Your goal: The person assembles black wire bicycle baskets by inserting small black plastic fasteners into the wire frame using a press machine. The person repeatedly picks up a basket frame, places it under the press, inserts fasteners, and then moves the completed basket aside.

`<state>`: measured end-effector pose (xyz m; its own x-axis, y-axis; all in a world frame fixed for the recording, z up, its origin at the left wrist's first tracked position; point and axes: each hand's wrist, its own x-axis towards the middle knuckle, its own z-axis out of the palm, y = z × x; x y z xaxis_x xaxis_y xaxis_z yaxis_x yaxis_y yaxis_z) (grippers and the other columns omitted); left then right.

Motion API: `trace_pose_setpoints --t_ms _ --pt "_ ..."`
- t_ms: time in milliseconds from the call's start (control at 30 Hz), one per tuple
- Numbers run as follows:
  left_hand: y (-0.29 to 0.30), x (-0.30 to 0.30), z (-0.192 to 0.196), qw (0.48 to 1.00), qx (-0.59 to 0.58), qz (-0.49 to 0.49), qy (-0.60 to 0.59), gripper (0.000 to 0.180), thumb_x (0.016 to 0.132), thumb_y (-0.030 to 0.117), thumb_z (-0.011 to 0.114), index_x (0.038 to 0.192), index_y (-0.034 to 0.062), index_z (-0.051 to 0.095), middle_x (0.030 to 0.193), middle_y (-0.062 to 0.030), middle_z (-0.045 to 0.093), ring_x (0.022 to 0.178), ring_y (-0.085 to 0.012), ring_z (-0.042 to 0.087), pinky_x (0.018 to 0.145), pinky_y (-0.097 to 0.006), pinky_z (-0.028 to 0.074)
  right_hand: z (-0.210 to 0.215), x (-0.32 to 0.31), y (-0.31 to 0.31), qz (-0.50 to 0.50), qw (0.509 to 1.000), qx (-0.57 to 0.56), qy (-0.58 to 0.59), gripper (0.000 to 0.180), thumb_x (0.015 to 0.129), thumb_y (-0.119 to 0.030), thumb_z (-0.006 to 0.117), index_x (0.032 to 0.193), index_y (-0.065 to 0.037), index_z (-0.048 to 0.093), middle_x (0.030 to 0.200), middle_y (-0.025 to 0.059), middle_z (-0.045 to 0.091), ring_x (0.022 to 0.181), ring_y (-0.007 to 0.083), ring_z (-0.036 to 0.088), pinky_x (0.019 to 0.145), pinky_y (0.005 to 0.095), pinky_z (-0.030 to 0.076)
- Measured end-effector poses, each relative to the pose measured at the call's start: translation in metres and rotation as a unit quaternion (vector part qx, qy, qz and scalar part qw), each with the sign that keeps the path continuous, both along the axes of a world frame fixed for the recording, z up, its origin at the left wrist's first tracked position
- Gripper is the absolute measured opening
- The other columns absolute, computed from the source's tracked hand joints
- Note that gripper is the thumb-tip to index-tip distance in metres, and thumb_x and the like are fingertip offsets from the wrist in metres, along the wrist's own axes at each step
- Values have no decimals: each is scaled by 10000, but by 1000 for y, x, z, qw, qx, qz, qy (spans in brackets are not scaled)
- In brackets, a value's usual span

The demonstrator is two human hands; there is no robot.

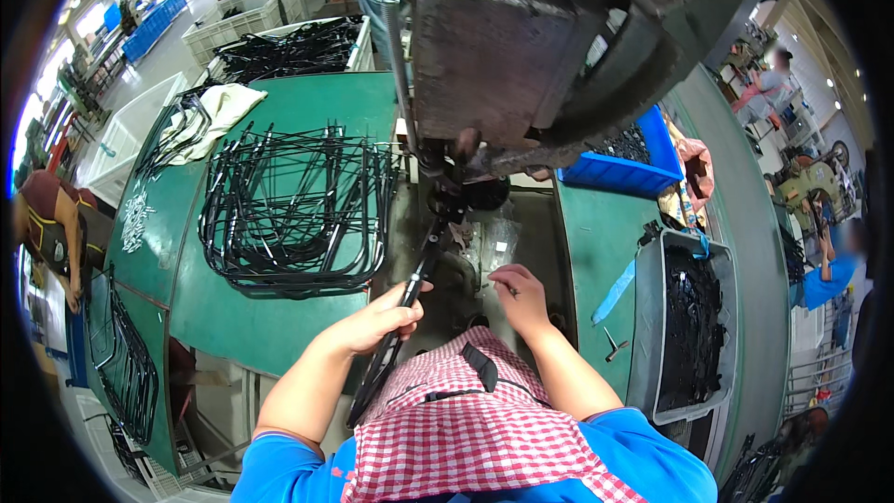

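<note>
Gripping a black bent-wire frame (400,317), the left hand (377,321) had its fingers curled tight around the rod near the picture's centre, at about seven o'clock from the press head (503,47) above. The frame was thin, dark and glossy, its upper end (430,240) reaching up under the machine's tooling, its lower end running down past a red-checked apron (466,428) at six o'clock. At nine o'clock, on a green table (279,317), lay a stack of similar black wire frames (293,210), with a pale cloth (219,112) beyond it at ten o'clock. Judging by this, the step in hand was seating one frame in the press; the next move would call for holding it steady and square under the tool. The right hand (517,293), just right of centre, had fingertips drawn together as if pinching a small part, too small to identify. Farther right, at three o'clock, sat a blue bin (652,172) and, at four o'clock, a grey tray (652,335) of small black pieces.
</note>
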<state>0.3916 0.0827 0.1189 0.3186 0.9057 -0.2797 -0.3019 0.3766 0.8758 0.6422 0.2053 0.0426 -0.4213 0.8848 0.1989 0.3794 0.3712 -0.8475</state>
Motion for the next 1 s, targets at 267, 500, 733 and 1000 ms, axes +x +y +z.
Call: trace_pose_setpoints --t_ms 267,500,733,1000 --pt "-55 5 47 976 82 -160 124 619 666 8 503 1273 -42 395 1029 -77 570 996 -167 545 936 -305 417 -83 68 -26 -16 954 -299 -2 328 895 -276 564 1096 -25 630 951 70 656 842 168 597 775 309 459" --pt "-120 18 117 977 171 -113 -53 481 728 28 602 1168 -143 510 1066 -336 590 1009 -476 593 898 -559 457 -63 107 -15 86 748 -558 348 1043 803 -806 224 1317 79 425 1340 238 472 1279 373 409 1061 494 311" --pt "-105 21 25 958 193 164 -137 556 668 2 573 1219 -49 525 1039 -232 621 927 -368 623 848 -468 500 116 210 -21 371 732 -311 479 818 797 -681 501 1313 -46 493 1010 256 623 995 430 582 940 591 392" --pt "-69 209 -64 963 169 149 149 1002 771 362 665 1484 80 19 1467 -184 167 1353 -268 207 1084 -422 244 135 121 -65 228 831 -432 266 156 878 -157 615 886 -55 498 659 10 476 579 123 493 604 307 473"
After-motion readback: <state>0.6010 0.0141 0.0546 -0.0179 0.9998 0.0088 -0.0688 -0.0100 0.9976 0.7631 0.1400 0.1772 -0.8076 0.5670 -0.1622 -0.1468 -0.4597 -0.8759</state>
